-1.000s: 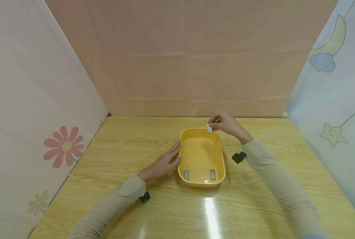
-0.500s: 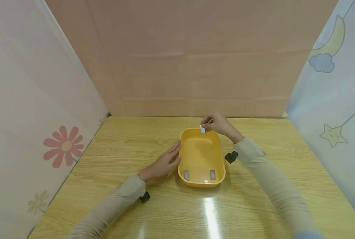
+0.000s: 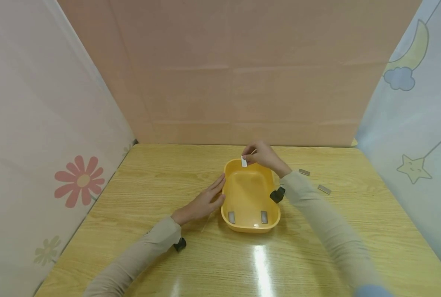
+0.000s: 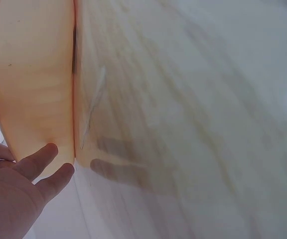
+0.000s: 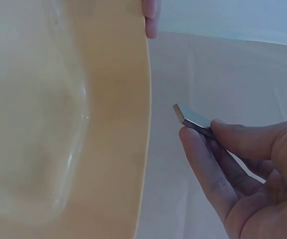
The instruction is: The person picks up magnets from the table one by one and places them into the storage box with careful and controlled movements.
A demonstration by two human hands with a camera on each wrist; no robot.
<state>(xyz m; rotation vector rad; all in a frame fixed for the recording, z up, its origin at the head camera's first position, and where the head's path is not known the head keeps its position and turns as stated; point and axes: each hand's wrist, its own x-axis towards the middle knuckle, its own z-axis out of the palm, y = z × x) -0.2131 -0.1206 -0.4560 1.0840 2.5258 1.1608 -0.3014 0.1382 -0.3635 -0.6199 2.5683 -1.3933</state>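
Observation:
A yellow plastic basin (image 3: 250, 229) sits mid-table. My right hand (image 3: 265, 156) pinches a small flat rectangular block (image 3: 244, 161) between thumb and fingers over the basin's far rim. In the right wrist view, the same block (image 5: 193, 118) shows a shiny pale face and dark edge, with the basin wall (image 5: 116, 99) to its left. My left hand (image 3: 204, 202) rests its straight fingers against the basin's left side; in the left wrist view two fingertips (image 4: 46, 149) lie along the wall. Two grey blocks, one at the left (image 3: 232, 218) and one at the right (image 3: 264, 217), lie at the basin's near end.
Two more blocks, a farther one (image 3: 304, 172) and a nearer one (image 3: 324, 189), lie on the wooden table (image 3: 161, 173) right of the basin, near the right sleeve (image 3: 317, 206). A pinkish cloth (image 3: 227, 74) hangs behind; printed cloths flank both sides.
My right hand has moved left along the far rim, carrying the pinched block. The two blocks on the table have come into view from behind the right arm. The left hand has stayed put.

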